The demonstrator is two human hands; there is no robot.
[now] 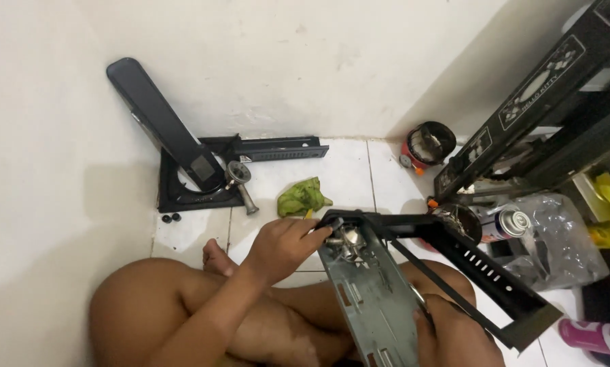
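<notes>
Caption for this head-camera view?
Seated on white tiles, left hand works a metal fitting on a stove chassis steadied by right hand.

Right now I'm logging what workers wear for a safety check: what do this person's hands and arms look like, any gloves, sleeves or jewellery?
Both are bare: the left hand and forearm show no glove, sleeve, watch or ring. The right hand, partly cut off by the frame edge, is ungloved too.

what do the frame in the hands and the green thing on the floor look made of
Frame: likely sheet metal, a dull grey panel with punched slots and a black painted rim. Green thing: apparently soft cloth, crumpled with folds. Floor: glossy white tiles, probably ceramic.
</notes>
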